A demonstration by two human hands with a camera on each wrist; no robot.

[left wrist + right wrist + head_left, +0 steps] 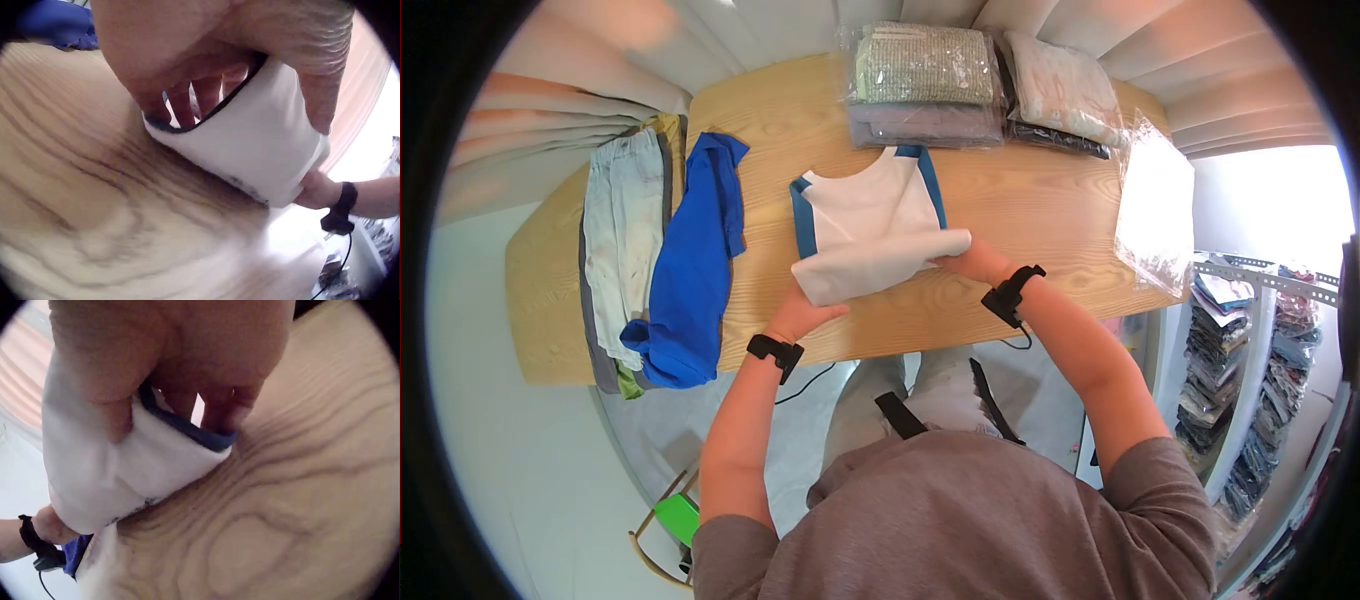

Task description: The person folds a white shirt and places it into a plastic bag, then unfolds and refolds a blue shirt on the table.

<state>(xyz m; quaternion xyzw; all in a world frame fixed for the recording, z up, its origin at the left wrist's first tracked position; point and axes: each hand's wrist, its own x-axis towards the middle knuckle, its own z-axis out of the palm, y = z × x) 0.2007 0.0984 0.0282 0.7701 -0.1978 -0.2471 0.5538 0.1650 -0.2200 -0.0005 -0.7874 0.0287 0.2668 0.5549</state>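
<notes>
My left hand and right hand pinch opposite ends of the soft near-side roll on the white, blue-sided shirt, central on the wood-grained surface; I'd keep pull light and equal, tube straight, so limp cloth doesn't skew or bunch.

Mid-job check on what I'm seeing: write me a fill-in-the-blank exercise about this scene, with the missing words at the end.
The left hand and the right hand grip one garment, whose main body is coloured ____. The blue clothing lies ____ the pale trousers and that garment. The trousers lie on the person's ____ side. The left wristband is coloured ____.

Missing words: white; between; left; black.
</notes>
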